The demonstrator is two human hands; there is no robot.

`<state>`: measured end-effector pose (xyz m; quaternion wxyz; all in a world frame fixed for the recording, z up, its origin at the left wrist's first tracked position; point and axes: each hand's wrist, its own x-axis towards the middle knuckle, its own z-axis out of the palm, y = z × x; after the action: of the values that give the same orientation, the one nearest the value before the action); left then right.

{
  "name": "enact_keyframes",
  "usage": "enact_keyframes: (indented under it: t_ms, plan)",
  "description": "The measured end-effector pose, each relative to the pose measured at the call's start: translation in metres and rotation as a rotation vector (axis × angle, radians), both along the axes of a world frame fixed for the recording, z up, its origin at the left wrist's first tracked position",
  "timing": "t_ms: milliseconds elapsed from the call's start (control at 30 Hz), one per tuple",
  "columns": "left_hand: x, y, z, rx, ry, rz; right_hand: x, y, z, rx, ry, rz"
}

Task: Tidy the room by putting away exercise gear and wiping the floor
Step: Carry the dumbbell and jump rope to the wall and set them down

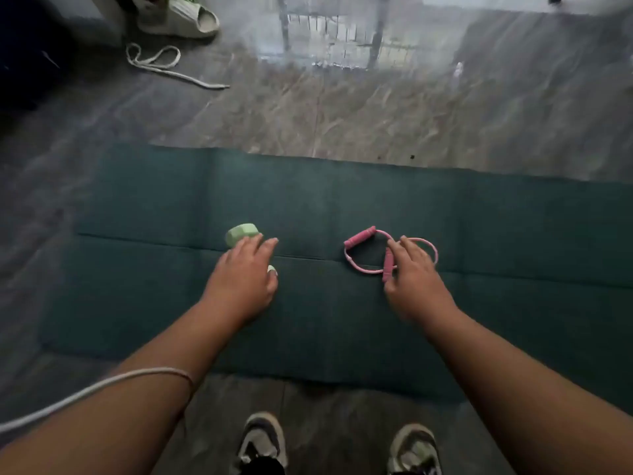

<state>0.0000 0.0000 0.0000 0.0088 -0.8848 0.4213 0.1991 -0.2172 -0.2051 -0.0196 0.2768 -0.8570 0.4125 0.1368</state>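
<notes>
A dark green exercise mat (342, 207) lies flat across the grey floor in front of me. On it to the left rests a light green dumbbell (241, 233); my left hand (245, 272) lies over its middle with fingers curled around it, both ends showing. To the right lies a pink resistance band (359, 250) with two pink handles. My right hand (414, 272) rests on the band, fingers spread over the nearer handle, and whether it grips is unclear.
A white cord (164, 65) lies looped on the floor at the back left, beside a pale slipper (185, 18). A dark object fills the far left corner. My two shoes (263, 440) stand just before the mat's near edge. A white cable (85, 392) crosses my left forearm.
</notes>
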Motion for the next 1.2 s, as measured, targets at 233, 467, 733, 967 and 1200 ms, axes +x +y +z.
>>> enact_keyframes:
  t_ms: [233, 467, 733, 967, 1200]
  plan:
    - [0.031, -0.02, -0.155, 0.096, -0.075, 0.023, 0.025, -0.034, -0.154, -0.075, 0.109, -0.114]
    - [0.046, -0.026, -0.183, 0.13, -0.013, 0.158, 0.023, -0.046, -0.195, -0.031, 0.262, -0.092]
    - [0.051, -0.037, -0.193, -0.055, 0.142, 0.882, 0.068, -0.042, -0.179, 0.163, -0.267, -0.646]
    - [0.071, -0.034, -0.199, -0.139, 0.373, 1.238, 0.105, -0.043, -0.189, 0.754, -0.415, -1.066]
    - [0.072, -0.023, -0.201, -0.102, 0.428, 1.089, 0.11, -0.05, -0.206, 0.604, -0.352, -0.98]
